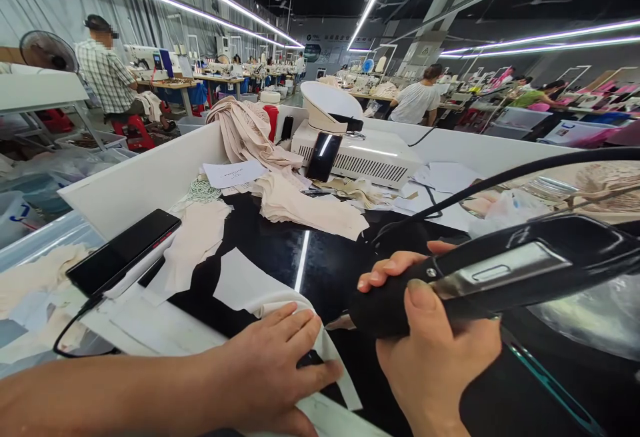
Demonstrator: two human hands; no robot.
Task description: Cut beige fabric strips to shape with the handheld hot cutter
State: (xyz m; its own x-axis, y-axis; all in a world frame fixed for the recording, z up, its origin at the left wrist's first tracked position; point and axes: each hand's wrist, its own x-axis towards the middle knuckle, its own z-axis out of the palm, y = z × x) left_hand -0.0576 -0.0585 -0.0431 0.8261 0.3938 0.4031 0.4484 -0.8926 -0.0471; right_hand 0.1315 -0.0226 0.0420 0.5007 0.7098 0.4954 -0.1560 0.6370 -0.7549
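So over on the far left there was a fan (49,50) and, just beside it, a co-worker in a checked shirt (103,70), sitting on a red stool with their back mostly turned. Closer in, a flat black device (124,252) lay tilted at the left edge of the bench, cable plugged in, with some pale cloth pieces (200,237) right next to it. Then came the main bit: a loose cream cloth piece (240,280) lay on the glossy black work surface (325,270), its near end folded over and running under the left hand (287,350). That hand was palm down and pretty relaxed, fingers a little spread and thumb out to the side, pressing on the cloth rather than gripping anything. Behind it sat a stack of beige cut pieces (310,205), and past that a phone (324,156) leaned upright against a cream machine (375,157). Right of the cloth, the right hand (440,350) was wrapped snugly around a chunky black handheld tool (500,274), thumb on top. Its pale tip sat right by the cloth's edge, though actual contact was impossible to tell. Farther right was a crumpled clear plastic bag (513,210).
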